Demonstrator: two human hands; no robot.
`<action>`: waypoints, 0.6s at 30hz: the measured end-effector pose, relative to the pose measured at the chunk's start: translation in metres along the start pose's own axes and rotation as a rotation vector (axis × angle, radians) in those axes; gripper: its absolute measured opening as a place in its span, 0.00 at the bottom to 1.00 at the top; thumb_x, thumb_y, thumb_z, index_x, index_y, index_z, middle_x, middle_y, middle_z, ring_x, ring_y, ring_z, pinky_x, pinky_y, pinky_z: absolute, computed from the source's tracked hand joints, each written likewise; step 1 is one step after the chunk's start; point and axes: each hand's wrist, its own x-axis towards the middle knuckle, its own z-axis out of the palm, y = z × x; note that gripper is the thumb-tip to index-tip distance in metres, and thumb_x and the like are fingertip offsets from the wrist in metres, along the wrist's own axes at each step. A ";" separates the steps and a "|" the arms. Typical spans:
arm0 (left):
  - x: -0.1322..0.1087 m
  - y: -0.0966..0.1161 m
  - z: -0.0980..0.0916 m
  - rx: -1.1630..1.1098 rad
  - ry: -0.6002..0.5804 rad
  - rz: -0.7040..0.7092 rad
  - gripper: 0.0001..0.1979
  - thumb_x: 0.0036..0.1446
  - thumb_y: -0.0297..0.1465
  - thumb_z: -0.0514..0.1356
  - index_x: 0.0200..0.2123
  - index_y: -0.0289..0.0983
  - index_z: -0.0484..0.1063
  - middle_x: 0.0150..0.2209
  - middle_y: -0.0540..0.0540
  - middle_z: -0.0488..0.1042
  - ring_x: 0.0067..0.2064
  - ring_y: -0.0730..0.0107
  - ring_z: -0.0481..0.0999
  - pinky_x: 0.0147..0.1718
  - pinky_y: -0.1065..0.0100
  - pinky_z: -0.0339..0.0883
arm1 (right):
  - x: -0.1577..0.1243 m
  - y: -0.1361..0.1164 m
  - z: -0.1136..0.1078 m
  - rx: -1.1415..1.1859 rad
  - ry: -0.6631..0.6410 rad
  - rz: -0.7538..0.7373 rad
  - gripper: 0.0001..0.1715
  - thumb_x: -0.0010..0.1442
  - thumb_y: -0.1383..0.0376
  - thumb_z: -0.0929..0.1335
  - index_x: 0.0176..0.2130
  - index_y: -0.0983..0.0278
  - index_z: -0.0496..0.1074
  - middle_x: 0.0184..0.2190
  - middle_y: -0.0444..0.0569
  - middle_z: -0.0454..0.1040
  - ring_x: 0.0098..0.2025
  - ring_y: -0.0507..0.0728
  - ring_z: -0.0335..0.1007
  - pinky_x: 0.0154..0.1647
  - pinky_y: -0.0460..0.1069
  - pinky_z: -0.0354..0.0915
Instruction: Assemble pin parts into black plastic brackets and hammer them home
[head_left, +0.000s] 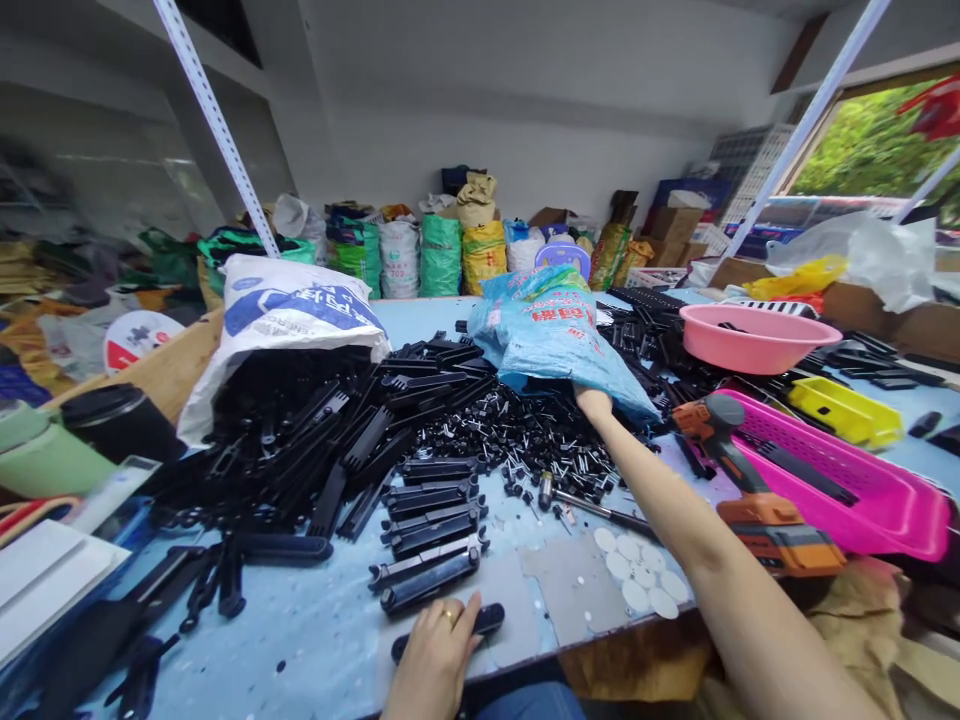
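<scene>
My left hand (437,648), with a ring on one finger, lies over a black plastic handle (491,619) near the table's front edge, its fingers closed around it. Just beyond it, several similar black pieces (429,540) lie in a stacked row. My right hand (593,401) reaches into the mouth of a blue woven sack (540,325); its fingers are hidden inside. Below that sack spreads a heap of small black-headed screws or pins (517,440). A hammer (592,506) lies in front of the heap, close to my right forearm.
A white sack (300,295) spills long black parts (367,435) at left. On the right are an orange cordless drill (750,490), a magenta basket (892,505), a pink basin (757,345) and a yellow tray (847,412). White discs (637,572) lie near the front edge.
</scene>
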 end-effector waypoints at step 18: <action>0.055 0.062 -0.066 -1.132 -0.002 -0.683 0.23 0.48 0.48 0.60 0.38 0.34 0.70 0.32 0.47 0.71 0.34 0.67 0.71 0.35 0.64 0.68 | -0.270 -0.001 -0.031 1.068 -1.045 -0.284 0.25 0.56 0.47 0.64 0.43 0.63 0.71 0.32 0.47 0.73 0.33 0.53 0.68 0.35 0.48 0.64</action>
